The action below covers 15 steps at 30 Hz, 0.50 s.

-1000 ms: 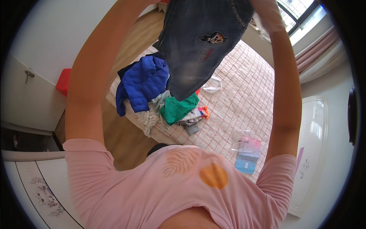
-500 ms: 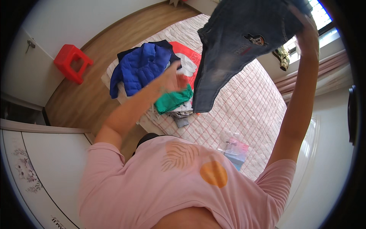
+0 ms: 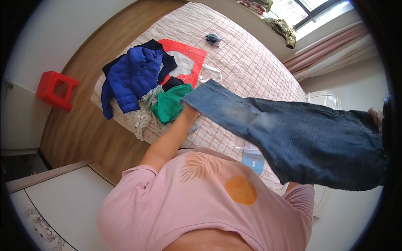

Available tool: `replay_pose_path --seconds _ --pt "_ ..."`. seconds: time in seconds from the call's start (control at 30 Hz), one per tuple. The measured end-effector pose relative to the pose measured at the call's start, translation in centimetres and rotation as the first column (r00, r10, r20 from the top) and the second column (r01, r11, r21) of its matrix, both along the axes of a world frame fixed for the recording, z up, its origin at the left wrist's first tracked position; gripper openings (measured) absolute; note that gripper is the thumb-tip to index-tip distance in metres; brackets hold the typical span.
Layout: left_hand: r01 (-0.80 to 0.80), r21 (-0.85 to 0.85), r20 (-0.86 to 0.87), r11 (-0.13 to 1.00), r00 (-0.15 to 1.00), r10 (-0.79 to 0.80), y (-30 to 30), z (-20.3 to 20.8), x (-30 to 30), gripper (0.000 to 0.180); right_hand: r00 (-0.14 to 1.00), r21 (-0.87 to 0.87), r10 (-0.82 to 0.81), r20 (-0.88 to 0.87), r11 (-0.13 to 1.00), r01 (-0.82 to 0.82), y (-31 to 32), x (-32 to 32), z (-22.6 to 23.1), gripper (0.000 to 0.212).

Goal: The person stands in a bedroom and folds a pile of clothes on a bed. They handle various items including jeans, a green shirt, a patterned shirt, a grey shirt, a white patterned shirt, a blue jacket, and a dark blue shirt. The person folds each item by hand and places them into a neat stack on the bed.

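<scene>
A pair of dark blue jeans is stretched sideways in the air in front of me, above the bed. My left hand grips the leg hem at its left end; the denim hides most of the fingers. At the far right, my right hand is closed on the waist end, only partly showing past the cloth. Near my left hand lies a crumpled green garment on the bed. Beyond it is a blue puffer jacket, lying on a black garment.
The bed has a checked quilt. On it lie a red and white bag, a small dark bundle and a light blue packet. A red stool stands on the wooden floor. Camouflage clothing hangs by the window.
The jeans have swung from hanging upright to lying nearly level. My right hand has moved down and outward to the right; my left hand, free before, now holds the leg hem.
</scene>
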<state>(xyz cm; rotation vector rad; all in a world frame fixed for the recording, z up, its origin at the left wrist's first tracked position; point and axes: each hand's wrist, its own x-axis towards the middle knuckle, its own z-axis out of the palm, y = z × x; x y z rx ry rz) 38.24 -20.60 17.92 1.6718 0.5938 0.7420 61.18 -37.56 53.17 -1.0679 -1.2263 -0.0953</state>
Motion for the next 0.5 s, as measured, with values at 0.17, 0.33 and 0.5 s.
replay_pose_path --seconds 0.17,0.33,0.5 --pt "0.114 -0.196 0.433 0.974 0.901 -0.018 5.3 2.6 1.9 0.043 0.998 -0.047 -0.016 -0.061 0.999 0.013 -1.2 -1.1 -0.6 0.036" --pt "0.664 -0.575 0.818 0.478 0.478 0.321 6.9 5.8 1.5 0.046 0.984 -0.153 0.107 -0.142 0.980 -0.128 0.0 -1.3 -3.7 0.040" --pt "0.678 -0.619 0.762 0.396 0.394 0.514 10.3 -2.2 -1.0 0.044 0.857 0.170 -0.315 0.407 0.948 0.268 -1.6 -1.2 -2.4 0.034"
